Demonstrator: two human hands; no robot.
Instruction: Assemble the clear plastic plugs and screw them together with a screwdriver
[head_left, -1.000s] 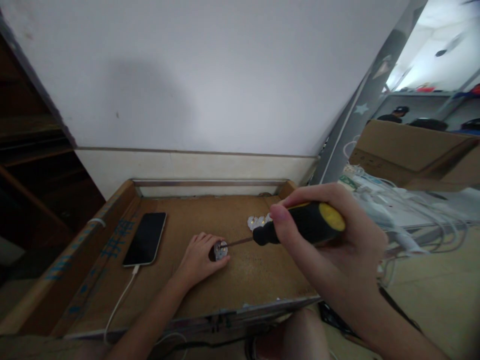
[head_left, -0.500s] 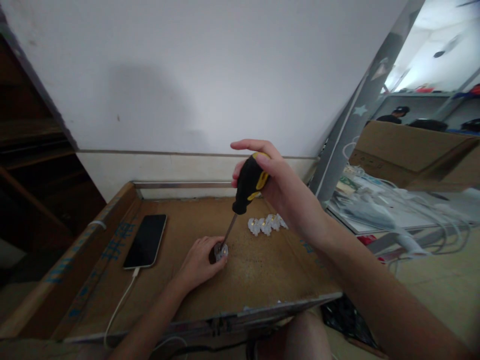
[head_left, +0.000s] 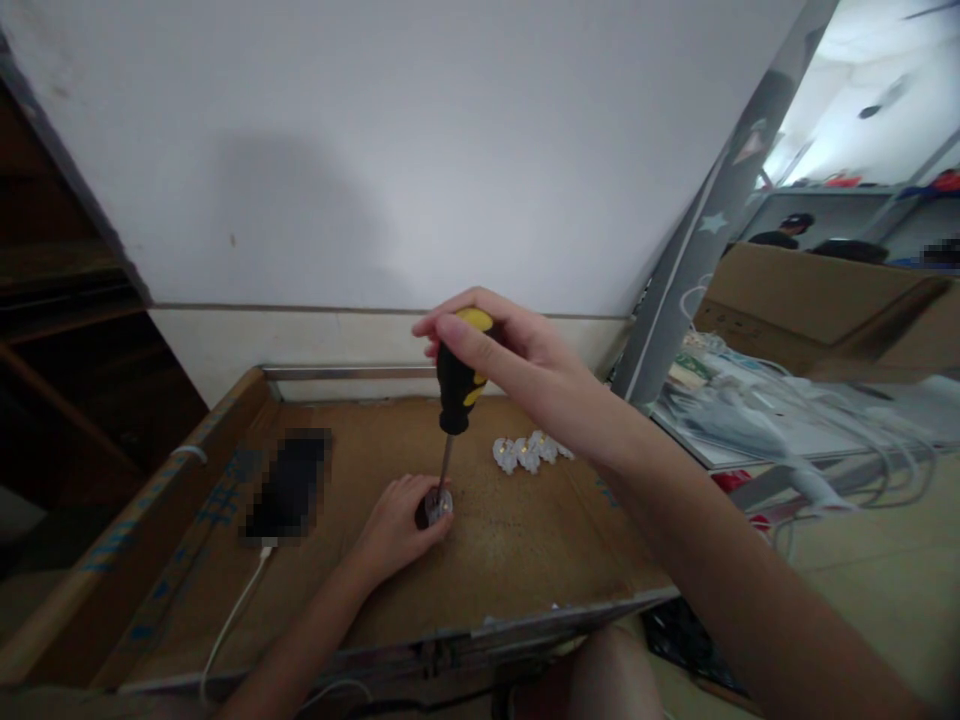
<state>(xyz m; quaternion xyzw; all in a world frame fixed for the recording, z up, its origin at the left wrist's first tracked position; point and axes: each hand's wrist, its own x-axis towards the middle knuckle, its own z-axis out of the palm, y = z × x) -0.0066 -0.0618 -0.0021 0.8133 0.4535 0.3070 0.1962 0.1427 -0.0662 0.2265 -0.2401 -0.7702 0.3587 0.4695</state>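
My right hand is wrapped round the black and yellow handle of a screwdriver. Its metal shaft points down, tilted slightly, and the tip meets a small clear plastic part. Thumb and fingers of my left hand pinch that part against the cardboard surface. What the tip touches inside the part is too small to make out. To the right, several similar clear pieces with small yellowish spots lie in a row, partly behind my right forearm.
Brown cardboard covers the work surface, with a raised wooden edge at left. A blurred-out dark phone lies there with a white cable. At right, a cardboard box and bagged items stand on another table; people sit beyond.
My right hand has moved left and turned over the screwdriver, its fingers closing more round the handle. The screwdriver now stands more upright. My left hand stays on the clear part.
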